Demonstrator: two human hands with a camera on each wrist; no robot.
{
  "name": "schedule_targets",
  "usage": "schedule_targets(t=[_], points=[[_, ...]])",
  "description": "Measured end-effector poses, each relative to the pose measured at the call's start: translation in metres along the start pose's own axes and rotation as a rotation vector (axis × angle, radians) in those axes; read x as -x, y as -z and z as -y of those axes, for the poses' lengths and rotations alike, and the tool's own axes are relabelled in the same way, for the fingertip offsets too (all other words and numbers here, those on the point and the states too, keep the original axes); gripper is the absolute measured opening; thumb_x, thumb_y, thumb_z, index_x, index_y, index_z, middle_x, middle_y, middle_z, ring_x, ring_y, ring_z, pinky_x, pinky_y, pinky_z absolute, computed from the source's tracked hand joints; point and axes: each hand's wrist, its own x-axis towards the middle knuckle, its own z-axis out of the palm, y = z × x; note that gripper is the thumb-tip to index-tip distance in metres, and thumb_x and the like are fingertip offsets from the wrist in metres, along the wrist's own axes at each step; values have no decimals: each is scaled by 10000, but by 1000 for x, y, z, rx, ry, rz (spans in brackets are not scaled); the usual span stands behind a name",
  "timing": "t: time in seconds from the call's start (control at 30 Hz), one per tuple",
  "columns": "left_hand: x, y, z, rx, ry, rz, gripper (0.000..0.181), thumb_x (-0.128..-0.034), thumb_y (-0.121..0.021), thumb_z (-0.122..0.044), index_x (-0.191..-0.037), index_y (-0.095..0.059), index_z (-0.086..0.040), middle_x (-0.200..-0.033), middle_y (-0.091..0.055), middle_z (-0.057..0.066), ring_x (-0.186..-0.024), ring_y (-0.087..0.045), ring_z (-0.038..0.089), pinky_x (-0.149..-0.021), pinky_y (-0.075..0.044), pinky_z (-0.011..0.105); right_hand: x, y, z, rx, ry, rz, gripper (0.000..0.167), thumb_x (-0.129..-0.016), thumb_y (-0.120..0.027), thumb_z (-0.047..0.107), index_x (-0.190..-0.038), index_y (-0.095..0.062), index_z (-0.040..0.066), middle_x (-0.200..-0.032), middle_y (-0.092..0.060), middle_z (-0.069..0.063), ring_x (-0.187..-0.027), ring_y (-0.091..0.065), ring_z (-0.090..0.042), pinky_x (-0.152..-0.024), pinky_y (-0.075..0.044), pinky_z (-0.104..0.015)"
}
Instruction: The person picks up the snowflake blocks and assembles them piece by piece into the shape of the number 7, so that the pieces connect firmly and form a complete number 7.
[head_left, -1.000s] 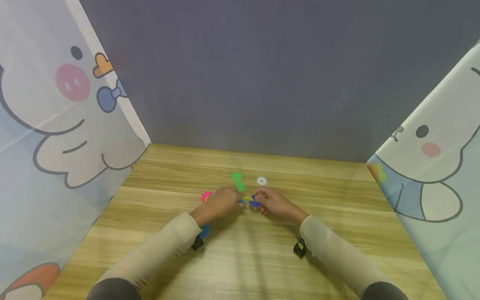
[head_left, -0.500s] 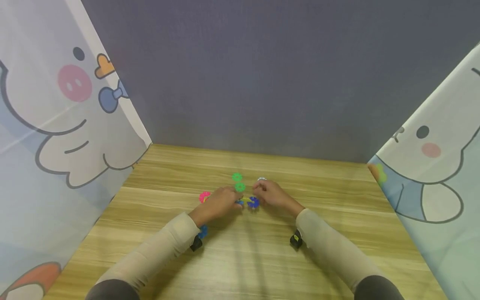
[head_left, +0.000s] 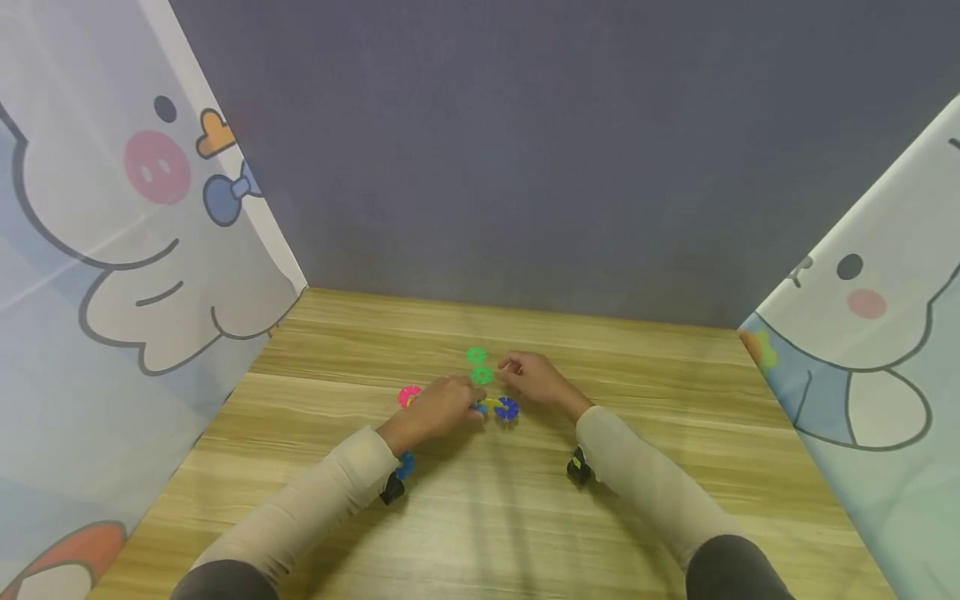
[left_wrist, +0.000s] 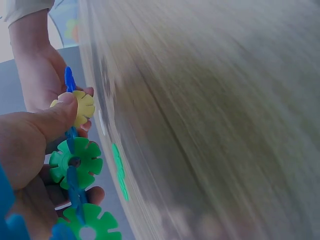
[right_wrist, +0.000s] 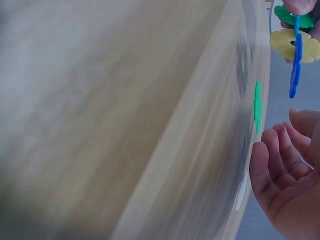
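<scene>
My left hand (head_left: 442,406) pinches a chain of interlocking flower-shaped plastic discs between thumb and fingers. In the left wrist view the chain shows a dark blue disc (left_wrist: 70,79) at the far end, a yellow disc (left_wrist: 86,107) by the thumb, then green discs (left_wrist: 90,155) with blue ones set crosswise between. A pink disc (head_left: 408,396) and a blue disc (head_left: 405,465) show beside the left hand and wrist. My right hand (head_left: 536,379), fingers loosely bent and holding nothing, hovers right of two loose green discs (head_left: 482,376). It is apart from the chain.
The loose green discs lie flat on the wood-grain table (head_left: 675,400). A white disc (right_wrist: 241,192) lies near the right hand, which hides it in the head view. A grey wall (head_left: 480,150) stands behind, with cartoon-printed panels (head_left: 150,250) at both sides.
My right hand has let go of the dark blue disc at the chain's end and moved up and slightly left, over the white disc. The left hand keeps its hold, nearly still.
</scene>
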Motion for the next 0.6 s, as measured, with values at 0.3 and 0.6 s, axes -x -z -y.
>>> schedule_targets(t=[0.3, 0.6], points=[[3, 3, -1, 7, -1, 1, 291, -917, -746, -334, -1059, -730, -81, -991, -756, 51, -897, -719, 180, -793, -615, 277, -15, -6, 2, 145, 30, -6, 264, -982, -614, 141, -1221, -692, 61, -978, -751, -66, -814, -672, -141, -759, -589, -319], [3, 1, 1, 4, 9, 2, 265, -912, -741, -354, -1010, -716, -109, -959, -738, 22, -865, -695, 150, -774, -601, 258, -25, -15, 7, 223, -41, -1, 361, -961, -650, 181, -1311, -658, 94, -910, -719, -23, -748, -624, -125, -770, -576, -318]])
